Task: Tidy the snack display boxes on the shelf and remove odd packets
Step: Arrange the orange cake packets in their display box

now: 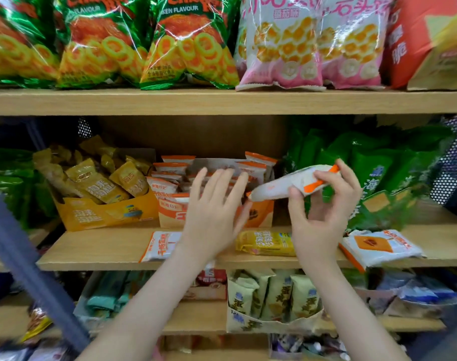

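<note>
On the middle shelf point(112, 247), two open display boxes stand side by side: a yellow box point(102, 216) on the left, filled with gold packets, and an orange box point(170, 216) just to its right, filled with upright white-and-orange packets. The left hand point(211, 212) hovers in front of the orange box with its fingers straight and spread, gripping nothing; whether it touches the box cannot be told. The right hand point(323, 212) is raised to the right of that box and pinches a white-and-orange packet point(279, 187) between thumb and fingertips, the packet lying roughly level with its end pointing left towards the box. Three loose packets lie flat near the shelf's front edge: a white one point(159, 244) partly behind the left wrist, a yellow one point(265, 243) between the two arms, and a larger white packet point(378, 246) overhanging the edge on the right. Green bags point(378, 162) fill the far right of the shelf.
</note>
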Demonstrator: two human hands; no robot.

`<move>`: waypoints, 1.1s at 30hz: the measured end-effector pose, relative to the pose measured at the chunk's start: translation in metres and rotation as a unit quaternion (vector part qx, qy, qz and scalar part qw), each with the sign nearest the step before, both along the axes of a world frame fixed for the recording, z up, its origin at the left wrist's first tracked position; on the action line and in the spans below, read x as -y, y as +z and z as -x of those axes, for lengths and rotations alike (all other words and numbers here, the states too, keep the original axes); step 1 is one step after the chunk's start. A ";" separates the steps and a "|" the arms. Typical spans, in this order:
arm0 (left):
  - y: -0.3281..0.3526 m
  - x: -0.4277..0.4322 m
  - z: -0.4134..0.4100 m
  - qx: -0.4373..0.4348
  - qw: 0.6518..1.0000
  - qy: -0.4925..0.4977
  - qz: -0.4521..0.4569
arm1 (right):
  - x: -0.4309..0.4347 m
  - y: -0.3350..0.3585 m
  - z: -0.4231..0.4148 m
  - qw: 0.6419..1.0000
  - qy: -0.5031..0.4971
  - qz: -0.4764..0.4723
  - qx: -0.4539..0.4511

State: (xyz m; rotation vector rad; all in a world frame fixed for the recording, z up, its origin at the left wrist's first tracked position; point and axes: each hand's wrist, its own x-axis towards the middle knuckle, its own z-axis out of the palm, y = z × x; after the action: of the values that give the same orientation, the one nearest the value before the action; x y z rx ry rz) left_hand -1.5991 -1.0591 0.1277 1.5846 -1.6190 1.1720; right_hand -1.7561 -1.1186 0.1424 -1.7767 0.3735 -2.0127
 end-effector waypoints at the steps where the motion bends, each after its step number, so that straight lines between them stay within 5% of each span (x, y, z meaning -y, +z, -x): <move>1: -0.002 -0.005 0.011 -0.004 0.999 -0.034 0.014 | -0.010 0.000 0.004 1.000 0.007 0.001 -0.001; 6: -0.011 -0.037 0.043 -0.068 0.986 -0.145 0.040 | -0.058 -0.004 0.009 0.991 0.115 -0.054 -0.030; 10: -0.033 -0.100 0.033 -0.248 0.951 -0.152 -0.110 | -0.094 -0.023 0.010 0.973 0.111 -0.143 -0.145; 15: -0.082 -0.187 0.024 -0.417 0.822 -0.122 -0.369 | -0.142 -0.063 0.018 0.910 0.165 -0.292 -0.245; 22: -0.137 -0.260 0.035 -0.603 0.630 -0.163 -0.461 | -0.190 -0.127 0.016 0.840 0.140 -0.439 -0.288; 24: -0.143 -0.270 0.033 -0.621 0.610 -0.151 -0.468 | -0.196 -0.137 0.013 0.818 0.136 -0.470 -0.302; 26: -0.144 -0.277 0.034 -0.592 0.639 -0.118 -0.477 | -0.199 -0.143 0.010 0.801 0.134 -0.495 -0.310; 29: -0.136 -0.282 0.049 -0.425 0.765 -0.005 -0.484 | -0.198 -0.146 0.013 0.782 0.144 -0.521 -0.310; 33: -0.138 -0.272 0.066 -0.436 0.767 0.043 -0.469 | -0.201 -0.142 0.020 0.776 0.209 -0.545 -0.241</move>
State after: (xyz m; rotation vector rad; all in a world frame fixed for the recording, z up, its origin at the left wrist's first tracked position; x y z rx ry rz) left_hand -1.6647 -0.7873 -0.0107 2.2755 -1.4603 -0.5460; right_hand -1.7758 -0.9173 0.0006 -1.3328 0.9545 -0.6642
